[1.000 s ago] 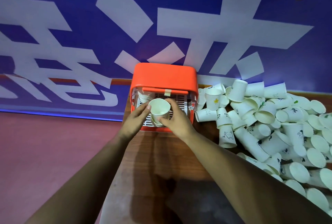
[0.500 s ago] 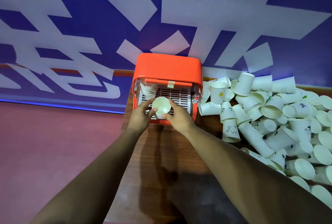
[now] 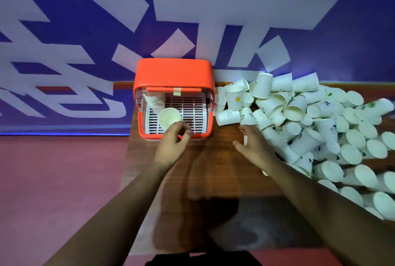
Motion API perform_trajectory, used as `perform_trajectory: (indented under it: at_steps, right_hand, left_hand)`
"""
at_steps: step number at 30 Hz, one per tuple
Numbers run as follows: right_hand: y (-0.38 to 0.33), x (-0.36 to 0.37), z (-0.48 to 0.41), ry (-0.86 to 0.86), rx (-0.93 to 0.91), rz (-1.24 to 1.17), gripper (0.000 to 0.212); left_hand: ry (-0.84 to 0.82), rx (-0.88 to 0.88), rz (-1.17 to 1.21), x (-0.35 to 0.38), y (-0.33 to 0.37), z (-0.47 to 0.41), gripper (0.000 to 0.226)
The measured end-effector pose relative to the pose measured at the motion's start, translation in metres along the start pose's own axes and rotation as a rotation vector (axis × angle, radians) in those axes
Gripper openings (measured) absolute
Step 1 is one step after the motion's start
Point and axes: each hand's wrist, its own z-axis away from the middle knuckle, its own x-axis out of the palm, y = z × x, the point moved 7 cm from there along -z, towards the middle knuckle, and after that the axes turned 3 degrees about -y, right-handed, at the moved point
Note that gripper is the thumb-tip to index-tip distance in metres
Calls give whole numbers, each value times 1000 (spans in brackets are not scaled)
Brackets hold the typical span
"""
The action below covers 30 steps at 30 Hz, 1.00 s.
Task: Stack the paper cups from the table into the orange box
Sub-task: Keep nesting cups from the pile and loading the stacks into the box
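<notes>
In the head view, our left hand (image 3: 174, 143) sits at the near rim of the orange box (image 3: 173, 71). Its fingers are loosely curled with thumb and fingertips close together, and we see nothing held between them. Just beyond those fingertips, inside the box, a stack of paper cups (image 3: 170, 116) leans toward us with its open mouth showing. We cannot tell whether the fingers touch its rim. Farther from the hand, in the far left corner of the box, a second stack (image 3: 152, 100) leans against the wall. Both stacks rest on the box's slatted white grid (image 3: 193, 112). A strip of tape (image 3: 177, 91) sits on the far edge of the opening. Our right hand (image 3: 254, 145) hovers over the wooden table (image 3: 213, 171), well to the right of the left hand and clear of the box. Its fingers are spread and straight and grip nothing. A small white patch by its fingers is too blurred for us to name. Just beyond and to the right of this hand spreads the pile of paper cups (image 3: 310, 116), most lying on their sides and some upright. The nearest cups lie just past its fingertips. A cup with a yellow star (image 3: 235, 99) stands upright at the pile's far left edge, beside the box. Beyond both hands rises a blue wall (image 3: 320, 41) with large white characters, and left of the table lies a reddish floor (image 3: 53, 180).
</notes>
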Motion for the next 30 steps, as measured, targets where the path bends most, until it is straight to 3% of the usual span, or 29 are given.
perform_trajectory:
  at_steps: [4,9,18,21,26,30]
  right_hand:
    - [86,-41,31,64,165,104,56]
    - [144,-37,57,-33,184,222,70]
    - [162,1,49,-187,15,460,69]
    - [165,6,41,-154,-31,490,62]
    - [174,6,37,-104,-91,545,77]
    - [174,9,35,-80,-107,625,71]
  left_hand:
    - [-191,-44,-6,68,17,-7,11]
    - [-208,-190,-16,144,29,-22,10]
    - [-273,-534,-178,261,4,-47,76]
    - [-270,-589,-198,278,-1,-45,74]
    - [-218,-579,-205,275,-5,-33,69]
    - [-154,-562,-159,250,-5,-23,66]
